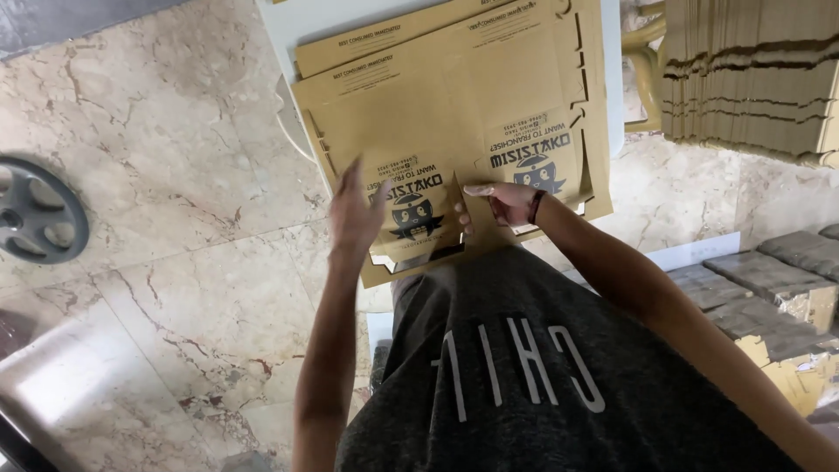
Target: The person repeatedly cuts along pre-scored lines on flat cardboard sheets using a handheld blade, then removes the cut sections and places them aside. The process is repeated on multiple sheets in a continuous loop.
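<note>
Head view: flat brown cardboard box blanks (454, 96) lay overlapped on a white desk (280, 26), their near edges hanging past the desk toward the person's grey shirt (524, 367). The left hand (354, 210) was raised at the near left part of the top blank, fingers straight and held together, palm turned inward, touching or just beside a printed panel; whether it pressed on the card could not be told. The right hand (507, 203), with a dark band at the wrist, was curled with the index finger stretched leftward along a crease, the other fingers tucked around the edge of a small flap (419, 253) at the front of the blank; it appeared to pinch that flap, though the contact was partly hidden. Both forearms reached forward from the body, the left nearly straight, the right bent in from the side. Risk, as a judgement: the overhanging blanks could slide off toward the marble floor (175, 262) if the flap were pulled without the left hand steadying the stack, and a crooked pull could tear the slotted tab or fold it off its score line. A tall stack of further blanks (752, 79) stood at the upper right, wrapped bundles (778, 288) lay at the lower right, and a grey wheel (35, 210) lay on the floor at the left.
</note>
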